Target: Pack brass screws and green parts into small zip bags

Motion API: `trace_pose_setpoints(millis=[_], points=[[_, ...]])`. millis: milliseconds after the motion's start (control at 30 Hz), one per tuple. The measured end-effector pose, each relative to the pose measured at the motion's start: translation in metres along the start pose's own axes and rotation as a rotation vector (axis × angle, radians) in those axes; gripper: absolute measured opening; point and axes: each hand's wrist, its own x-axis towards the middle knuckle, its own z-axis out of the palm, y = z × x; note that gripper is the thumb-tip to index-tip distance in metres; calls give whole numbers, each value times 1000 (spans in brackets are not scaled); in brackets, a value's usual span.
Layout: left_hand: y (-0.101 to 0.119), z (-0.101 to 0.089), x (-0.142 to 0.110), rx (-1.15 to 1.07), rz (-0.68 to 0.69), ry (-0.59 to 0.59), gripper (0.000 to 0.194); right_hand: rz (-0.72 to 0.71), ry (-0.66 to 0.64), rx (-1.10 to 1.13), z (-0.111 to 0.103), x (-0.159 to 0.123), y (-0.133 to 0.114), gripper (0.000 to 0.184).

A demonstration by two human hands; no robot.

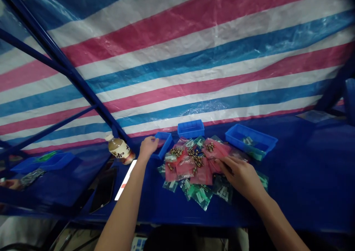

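Observation:
My left hand (149, 146) is over the near-left side of a small blue bin (166, 144), its fingers bent inward. Something pinkish shows by the fingertips, too dim to name. At the right of a heap of small plastic bags, my right hand (241, 172) has its thumb and fingers closed on the edge of a pink plastic bag (219, 147). That bag holds small brass-coloured metal parts (210, 147). More pink bags (201, 173) with similar parts lie on top of clear and green bags (200, 194).
Behind the heap stands another blue bin (191, 129); a larger one (251, 140) at the right contains small bags. A drink bottle (119, 149), a lit phone (126, 180) and a dark tablet-like slab (103, 190) are at the left. Another person's hand (12, 184) shows far left.

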Motion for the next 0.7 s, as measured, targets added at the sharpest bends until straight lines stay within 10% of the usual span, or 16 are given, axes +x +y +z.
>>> trace_pose_setpoints(millis=[500,700], points=[[11,3,-14,574,92,-212,28,-21,5,-21,-1,1,-3,31],[31,-27,-56,624,96,5,38,-8,-18,-10,-2,2,-3,33]])
